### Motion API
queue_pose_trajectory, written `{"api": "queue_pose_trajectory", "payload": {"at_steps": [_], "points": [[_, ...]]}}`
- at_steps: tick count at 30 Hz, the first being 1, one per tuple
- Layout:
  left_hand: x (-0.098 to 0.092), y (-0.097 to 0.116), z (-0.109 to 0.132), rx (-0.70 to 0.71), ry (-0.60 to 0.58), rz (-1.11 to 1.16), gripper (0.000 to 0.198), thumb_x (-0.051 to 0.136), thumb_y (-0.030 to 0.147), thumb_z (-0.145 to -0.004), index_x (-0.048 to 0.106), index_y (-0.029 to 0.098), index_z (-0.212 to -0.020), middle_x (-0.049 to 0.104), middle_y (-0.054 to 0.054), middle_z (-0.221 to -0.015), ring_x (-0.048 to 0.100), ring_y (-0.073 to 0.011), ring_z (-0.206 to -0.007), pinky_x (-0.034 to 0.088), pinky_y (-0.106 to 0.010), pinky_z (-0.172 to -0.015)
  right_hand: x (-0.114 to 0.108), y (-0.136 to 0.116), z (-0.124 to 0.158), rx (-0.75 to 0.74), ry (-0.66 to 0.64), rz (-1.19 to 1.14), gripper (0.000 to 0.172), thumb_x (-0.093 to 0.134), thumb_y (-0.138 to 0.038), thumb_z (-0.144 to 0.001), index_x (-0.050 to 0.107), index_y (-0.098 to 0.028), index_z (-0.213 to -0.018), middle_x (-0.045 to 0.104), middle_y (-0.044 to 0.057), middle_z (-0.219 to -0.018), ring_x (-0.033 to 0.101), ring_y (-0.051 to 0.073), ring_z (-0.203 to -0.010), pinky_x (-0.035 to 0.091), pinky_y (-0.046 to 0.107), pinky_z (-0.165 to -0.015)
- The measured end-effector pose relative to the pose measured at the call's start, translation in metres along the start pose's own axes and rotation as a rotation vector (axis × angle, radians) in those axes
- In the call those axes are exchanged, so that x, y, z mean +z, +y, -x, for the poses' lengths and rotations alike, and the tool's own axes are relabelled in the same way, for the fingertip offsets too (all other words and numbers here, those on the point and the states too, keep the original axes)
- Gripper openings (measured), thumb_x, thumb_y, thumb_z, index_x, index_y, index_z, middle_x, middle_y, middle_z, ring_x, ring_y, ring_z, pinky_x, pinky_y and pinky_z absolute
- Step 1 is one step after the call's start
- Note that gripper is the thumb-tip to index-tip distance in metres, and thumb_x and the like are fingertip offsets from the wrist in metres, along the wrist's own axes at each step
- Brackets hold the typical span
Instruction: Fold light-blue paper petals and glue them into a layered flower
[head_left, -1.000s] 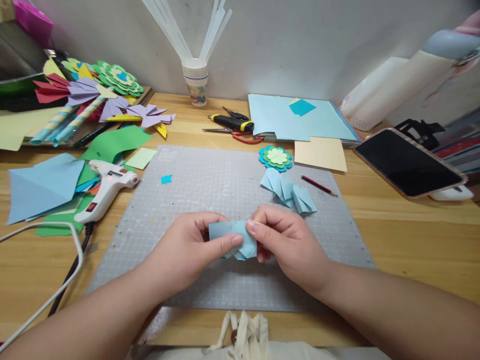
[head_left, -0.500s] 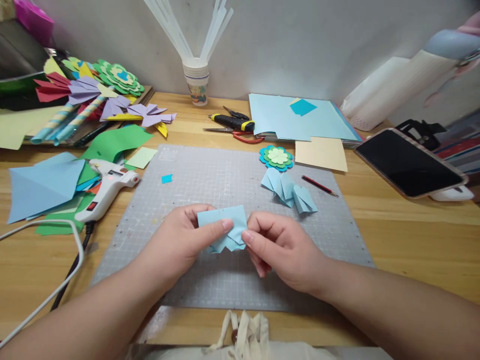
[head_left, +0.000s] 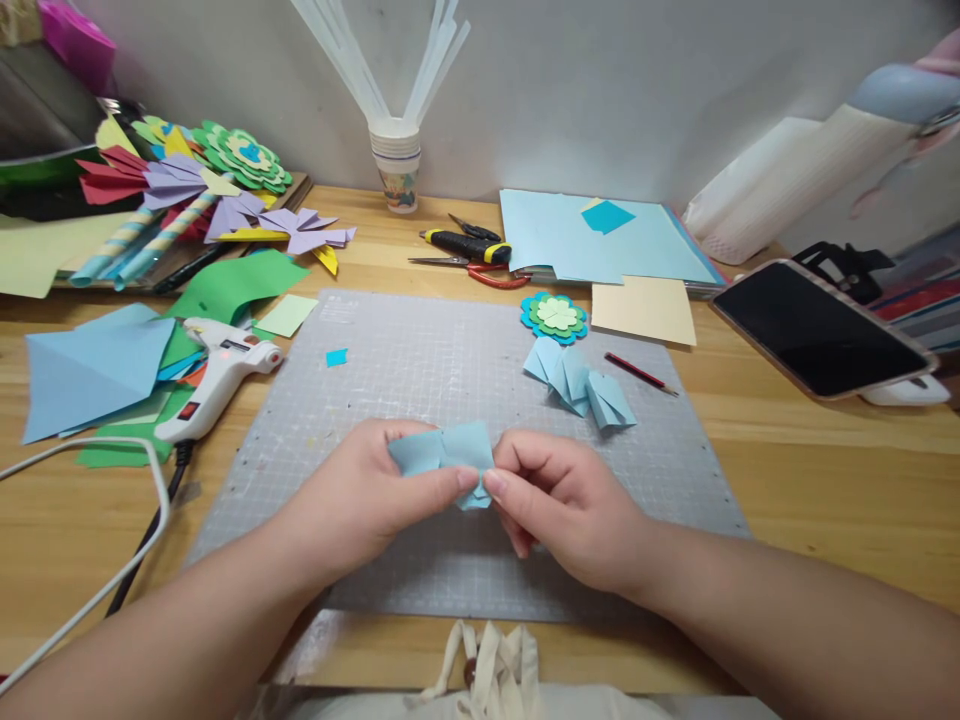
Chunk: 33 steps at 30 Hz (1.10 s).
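Observation:
A small folded piece of light blue paper (head_left: 466, 445) is held over the grey cutting mat (head_left: 420, 340). My left hand (head_left: 382, 485) grips it from the left, thumb across its front and fingers behind. At its lower right corner my right hand (head_left: 566, 500) pinches the edge between thumb and finger. Folded light blue paper pieces (head_left: 571, 378) lie on the mat beyond my right hand, below a layered blue and green paper flower (head_left: 555, 316). A red and black pencil (head_left: 637, 372) lies to their right.
A white hot glue gun (head_left: 217, 380) with its cord rests at the left beside coloured paper sheets (head_left: 97, 370). Scissors (head_left: 495, 275) and a yellow-black cutter (head_left: 465, 246) lie behind the mat. A phone (head_left: 821, 325) leans at the right; paper cups (head_left: 396, 165) hold white sticks.
The folded paper has shifted in my hands: its left part now bends back with a crease near the middle. Both hands stay nearly in place, and the view has moved slightly.

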<state>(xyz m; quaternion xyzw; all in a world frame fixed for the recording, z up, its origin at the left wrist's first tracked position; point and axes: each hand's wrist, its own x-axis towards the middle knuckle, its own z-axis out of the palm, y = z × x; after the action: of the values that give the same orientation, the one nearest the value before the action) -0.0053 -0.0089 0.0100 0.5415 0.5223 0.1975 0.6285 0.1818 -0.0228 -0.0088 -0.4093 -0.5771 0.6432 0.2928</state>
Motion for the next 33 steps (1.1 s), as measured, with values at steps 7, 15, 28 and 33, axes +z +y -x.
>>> {"api": "queue_pose_trajectory", "payload": {"at_steps": [7,15,28,33], "points": [[-0.0039,-0.0052,-0.0032,0.109,-0.026,0.241,0.033,0.067,0.051,-0.074,0.059,0.019,-0.073,0.052,0.003,-0.067,0.040,-0.0114,-0.063,0.033,-0.022,-0.059,-0.0024,0.0011,0.0004,0.002,0.084,-0.064,0.028,0.052,-0.035,-0.089,0.044,-0.021,-0.066,0.047,-0.006,-0.048,0.043,0.008,-0.042,0.034,0.022,-0.044],[-0.0020,-0.0077,-0.0056,0.042,0.021,0.310,0.022,0.075,0.041,-0.070,0.069,0.019,-0.070,0.061,0.003,-0.063,0.046,-0.0101,-0.058,0.037,-0.023,-0.060,-0.0015,0.0011,0.0001,0.000,0.097,-0.084,0.030,0.054,-0.038,-0.088,0.044,-0.021,-0.065,0.048,-0.006,-0.049,0.044,0.009,-0.043,0.035,0.022,-0.045],[-0.0042,-0.0001,0.0002,0.061,-0.042,0.165,0.012,0.074,0.029,-0.071,0.069,0.019,-0.066,0.063,0.006,-0.060,0.049,-0.0073,-0.055,0.040,-0.017,-0.057,-0.0019,-0.0039,-0.0029,0.109,-0.074,-0.241,0.028,0.065,-0.034,-0.077,0.046,-0.019,-0.063,0.050,-0.007,-0.048,0.049,0.007,-0.041,0.033,0.019,-0.043],[-0.0032,-0.0005,-0.0007,0.080,-0.078,0.198,0.010,0.072,0.025,-0.074,0.070,0.019,-0.067,0.067,0.006,-0.062,0.054,-0.0069,-0.056,0.043,-0.016,-0.058,-0.0052,-0.0062,-0.0015,0.156,-0.082,-0.251,0.033,0.058,-0.040,-0.081,0.048,-0.018,-0.059,0.055,-0.003,-0.051,0.055,0.007,-0.041,0.031,0.018,-0.041]]}}
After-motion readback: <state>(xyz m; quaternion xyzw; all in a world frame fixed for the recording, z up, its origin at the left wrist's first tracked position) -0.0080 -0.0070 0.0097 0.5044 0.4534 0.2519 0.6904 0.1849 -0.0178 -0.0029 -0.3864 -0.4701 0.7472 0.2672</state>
